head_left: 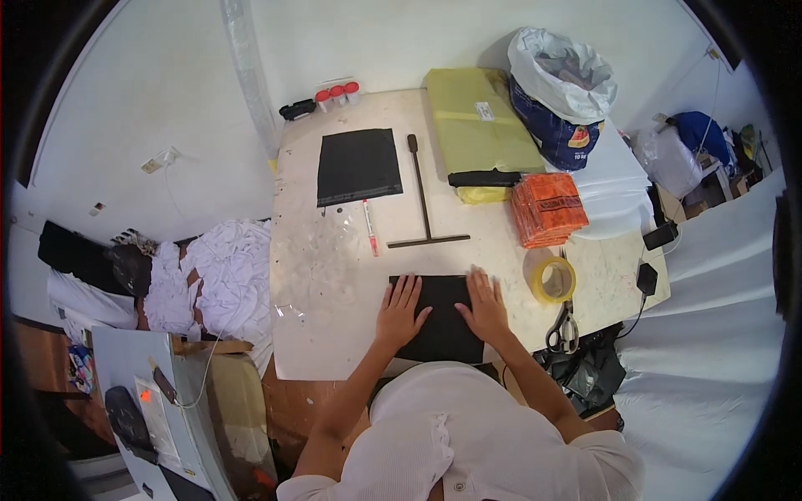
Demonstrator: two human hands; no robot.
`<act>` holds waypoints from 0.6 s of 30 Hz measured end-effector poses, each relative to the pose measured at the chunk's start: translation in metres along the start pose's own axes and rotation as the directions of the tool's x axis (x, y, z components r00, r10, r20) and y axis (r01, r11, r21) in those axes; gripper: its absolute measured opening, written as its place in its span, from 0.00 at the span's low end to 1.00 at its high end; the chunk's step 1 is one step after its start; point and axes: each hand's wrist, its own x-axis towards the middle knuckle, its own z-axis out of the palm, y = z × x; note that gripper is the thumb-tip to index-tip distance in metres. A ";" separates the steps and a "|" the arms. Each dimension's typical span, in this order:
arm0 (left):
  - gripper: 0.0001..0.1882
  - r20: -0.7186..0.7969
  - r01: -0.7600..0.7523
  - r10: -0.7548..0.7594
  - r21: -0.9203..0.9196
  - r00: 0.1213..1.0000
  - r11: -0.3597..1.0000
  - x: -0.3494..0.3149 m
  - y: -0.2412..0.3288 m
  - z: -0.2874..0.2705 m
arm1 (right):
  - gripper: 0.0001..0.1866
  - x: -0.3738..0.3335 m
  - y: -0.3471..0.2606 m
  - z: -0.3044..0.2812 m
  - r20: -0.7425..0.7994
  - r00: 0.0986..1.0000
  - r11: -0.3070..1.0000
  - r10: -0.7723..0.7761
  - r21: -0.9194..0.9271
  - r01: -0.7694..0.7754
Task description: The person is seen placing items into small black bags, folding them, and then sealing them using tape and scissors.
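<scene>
A flat black rectangular sheet or bag (441, 321) lies at the table's near edge, right in front of me. My left hand (403, 310) rests flat on its left side, fingers stretched out and thumb pointing inward. On the opposite side my right hand (484, 306) lies flat too, fingers spread along the edge. Neither hand grips anything. Beyond them lies a dark T-shaped bar (423, 196), its crosspiece toward me. A second black sheet or bag (360, 167) is farther back on the left, with a red-and-white marker (370, 227) beside its near edge.
Right of my hands are a roll of yellow tape (554, 280), scissors (564, 330) and orange packets (549, 210). Behind stand a yellowish wrapped stack (484, 125) and a blue-and-white sack (561, 100). Red-lidded small containers (337, 93) sit at the far left of the table (309, 334).
</scene>
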 end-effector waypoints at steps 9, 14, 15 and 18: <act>0.34 -0.142 0.291 -0.292 -0.030 0.946 0.956 -0.006 0.023 -0.009 | 0.17 0.026 0.054 -0.077 -0.613 0.745 0.964 0.264 0.188 -0.187; 0.31 0.043 -0.174 0.213 -0.435 0.976 0.883 -0.012 0.021 -0.014 | 0.26 0.063 0.130 -0.111 -0.781 0.256 0.820 0.570 0.521 -0.237; 0.30 0.121 -0.210 0.261 -0.323 0.958 0.923 -0.013 0.031 -0.016 | 0.26 0.072 0.144 -0.108 -0.649 0.134 0.643 0.749 0.665 -0.380; 0.31 0.220 -0.262 0.285 -0.130 0.933 0.956 -0.016 0.042 -0.007 | 0.26 0.086 0.165 -0.094 -0.415 0.089 0.418 0.905 0.833 -0.363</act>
